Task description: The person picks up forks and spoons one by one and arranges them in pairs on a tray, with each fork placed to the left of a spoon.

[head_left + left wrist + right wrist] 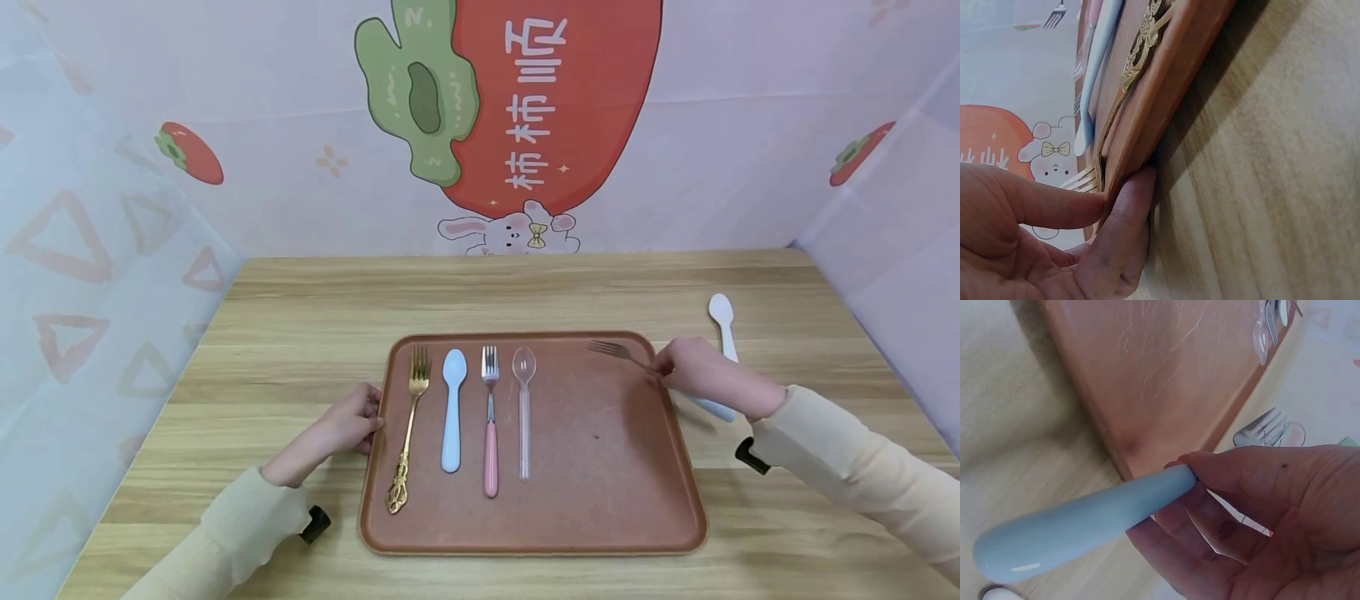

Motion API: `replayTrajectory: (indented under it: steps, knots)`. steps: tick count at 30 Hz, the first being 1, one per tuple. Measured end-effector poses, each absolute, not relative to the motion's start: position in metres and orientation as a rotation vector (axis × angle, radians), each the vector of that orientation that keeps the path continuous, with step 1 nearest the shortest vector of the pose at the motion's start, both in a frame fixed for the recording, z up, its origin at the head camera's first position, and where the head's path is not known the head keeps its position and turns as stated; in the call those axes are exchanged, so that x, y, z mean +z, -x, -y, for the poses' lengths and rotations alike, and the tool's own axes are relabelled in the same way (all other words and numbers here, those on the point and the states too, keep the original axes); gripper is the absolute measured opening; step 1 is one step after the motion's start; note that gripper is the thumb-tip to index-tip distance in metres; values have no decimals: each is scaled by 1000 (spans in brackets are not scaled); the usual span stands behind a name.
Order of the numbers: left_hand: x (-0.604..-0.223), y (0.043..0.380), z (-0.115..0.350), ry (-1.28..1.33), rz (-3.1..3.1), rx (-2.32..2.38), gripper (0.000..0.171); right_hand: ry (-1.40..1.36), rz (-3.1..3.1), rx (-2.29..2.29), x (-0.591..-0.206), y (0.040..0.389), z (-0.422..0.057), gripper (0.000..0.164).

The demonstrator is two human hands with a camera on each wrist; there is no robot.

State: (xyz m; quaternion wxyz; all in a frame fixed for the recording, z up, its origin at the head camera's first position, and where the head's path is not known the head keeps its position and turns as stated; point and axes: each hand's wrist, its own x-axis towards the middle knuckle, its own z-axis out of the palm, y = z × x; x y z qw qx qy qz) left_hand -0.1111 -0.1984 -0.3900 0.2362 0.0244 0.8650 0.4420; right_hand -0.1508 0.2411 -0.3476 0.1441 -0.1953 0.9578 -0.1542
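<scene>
My left hand (347,425) pinches the left rim of a brown tray (592,500), thumb on the inside and fingers on the outer side. Between the thumb and fingers of my right hand (701,369) is a fork (1085,524) with metal tines and a light blue handle. It is held over the tray's upper right corner, tines pointing left. Lying side by side on the tray are a gold fork (418,377), a light blue spoon (451,425), a fork with a pink handle (491,454) and a clear plastic spoon (524,417).
Right of the tray, partly behind my right hand, a white spoon (722,312) lies on the wooden table (315,300). Printed cloth walls (285,183) stand at the back and sides.
</scene>
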Motion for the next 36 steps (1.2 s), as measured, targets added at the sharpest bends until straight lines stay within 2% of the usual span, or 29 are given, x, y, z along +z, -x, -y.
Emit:
replayTrajectory:
  steps: [5,9,20,36]
  knots:
    - [-390,112,198,-67,-2371,1207,26,579,-2770,-470,-349,148,-234,4]
    - [-390,112,198,-57,-2368,1201,27,550,-2741,-479,-350,146,-227,9]
    - [-390,112,198,-64,-2367,1204,27,530,-2677,-582,-348,136,-215,10]
    - [-389,111,197,-68,-2392,1198,26,189,-2320,-1031,-362,128,-199,18]
